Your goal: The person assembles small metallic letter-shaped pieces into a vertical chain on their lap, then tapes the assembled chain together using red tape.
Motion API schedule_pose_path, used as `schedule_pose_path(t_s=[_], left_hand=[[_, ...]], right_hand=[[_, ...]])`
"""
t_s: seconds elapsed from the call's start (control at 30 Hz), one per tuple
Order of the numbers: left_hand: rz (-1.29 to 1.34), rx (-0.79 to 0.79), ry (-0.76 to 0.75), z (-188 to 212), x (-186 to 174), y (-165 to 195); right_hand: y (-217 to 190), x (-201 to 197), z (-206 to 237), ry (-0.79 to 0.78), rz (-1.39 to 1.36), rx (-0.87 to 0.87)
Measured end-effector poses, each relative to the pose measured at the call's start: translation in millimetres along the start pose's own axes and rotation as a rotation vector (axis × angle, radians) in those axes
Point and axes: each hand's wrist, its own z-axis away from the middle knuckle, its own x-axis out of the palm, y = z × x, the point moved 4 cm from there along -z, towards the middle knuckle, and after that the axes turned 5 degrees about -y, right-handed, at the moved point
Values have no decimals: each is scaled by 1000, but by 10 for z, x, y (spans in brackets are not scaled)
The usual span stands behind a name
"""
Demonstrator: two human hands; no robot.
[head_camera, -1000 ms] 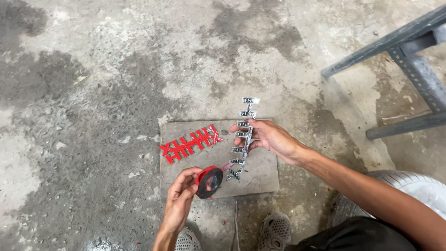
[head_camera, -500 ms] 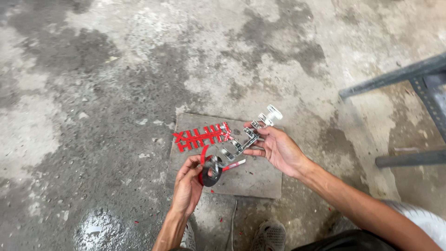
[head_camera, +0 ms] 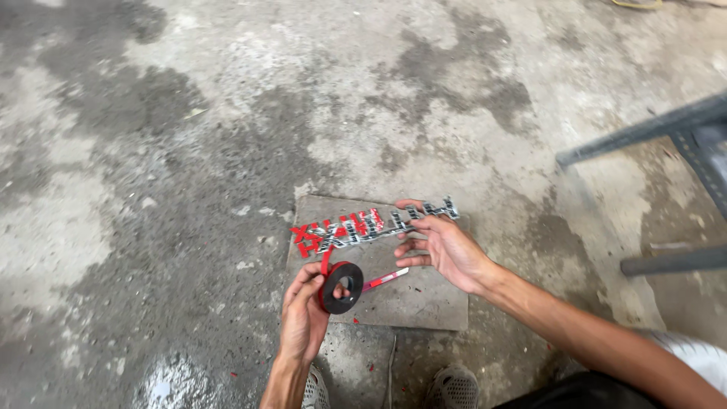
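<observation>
My left hand (head_camera: pixel 304 318) grips a small roll of red-backed double-sided tape (head_camera: pixel 341 288), with a short red tail running up from it. My right hand (head_camera: pixel 443 248) holds a long chrome strip of raised letters (head_camera: pixel 394 223) nearly level, fingers spread under its right half. Its left end hangs over a set of red letter shapes (head_camera: pixel 333 229) lying on a grey cardboard sheet (head_camera: pixel 424 303) on the floor. A loose red strip (head_camera: pixel 386 279) lies on the sheet below my right palm.
The ground is stained, rough concrete (head_camera: pixel 189 151). A grey metal frame (head_camera: pixel 674 151) with angled legs stands at the right. My shoes (head_camera: pixel 454 388) show at the bottom edge, and a wet patch (head_camera: pixel 159 386) lies at lower left.
My right hand has swung the chrome letter strip from upright to nearly horizontal, over the red letters. The left hand keeps the tape roll, shifted slightly. The camera moved closer.
</observation>
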Motion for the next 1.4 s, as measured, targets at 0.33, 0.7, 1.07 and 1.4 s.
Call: schedule_pose_path(t_s=[0.33,0.7,1.07,1.4], left_hand=[[9,-23,87,37,-59,28],[-12,71,13,-93,41,127],[-387,45,-75,21,-185,-124],[-452,-19,-75,50,-209,-261]], right_hand=[[53,162,-64,-22,-48,-3],[186,102,-259,7,90,58],[429,24,-318,-83,10,15],[272,224,-152,-117,115,45]])
